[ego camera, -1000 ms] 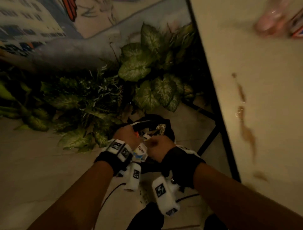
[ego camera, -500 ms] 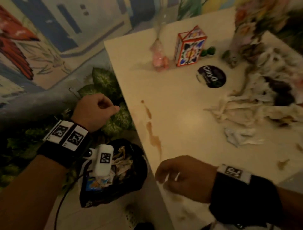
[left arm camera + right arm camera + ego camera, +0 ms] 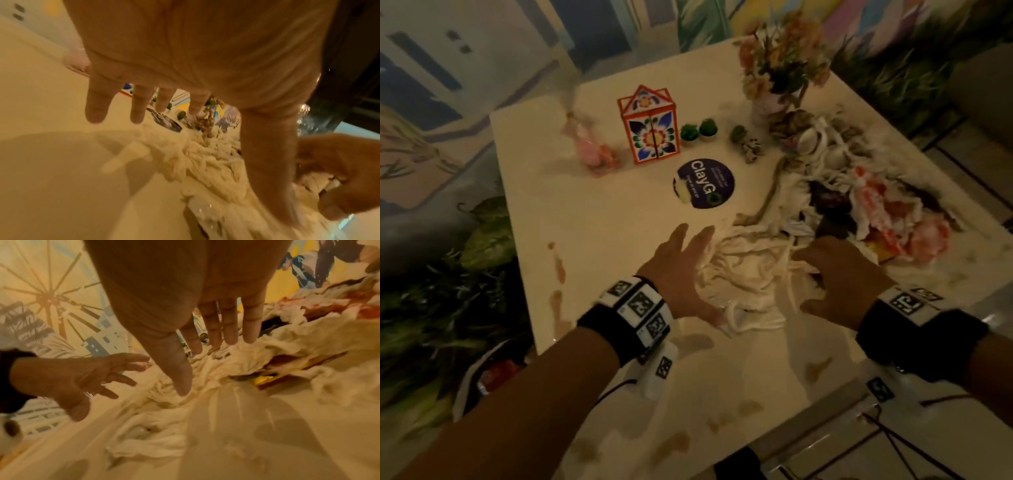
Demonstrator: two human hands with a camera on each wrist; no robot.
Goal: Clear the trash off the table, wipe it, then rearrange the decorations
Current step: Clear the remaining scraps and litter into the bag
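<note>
A heap of crumpled white tissues (image 3: 750, 274), some stained red and brown, covers the right half of the cream table (image 3: 599, 219). My left hand (image 3: 688, 270) and right hand (image 3: 822, 274) flank its near end, fingers spread, holding nothing. In the left wrist view the left thumb (image 3: 267, 170) reaches down onto the tissues (image 3: 205, 162). The right thumb (image 3: 176, 369) touches the tissues (image 3: 164, 443) too. Decorations stand at the back: a floral box (image 3: 649, 125), small green plants (image 3: 698, 130), a flower vase (image 3: 780, 65) and a pink glass piece (image 3: 589, 147).
A round dark sticker (image 3: 703, 183) lies flat mid-table. Brown stains (image 3: 558, 270) run along the table's left edge and near side. A trash bag (image 3: 489, 377) sits on the floor at lower left beside leafy plants (image 3: 431, 308). A painted wall stands behind.
Both hands left the trash bag on the floor, rose over the table and opened from loose fists. They now spread around the near end of the tissue heap.
</note>
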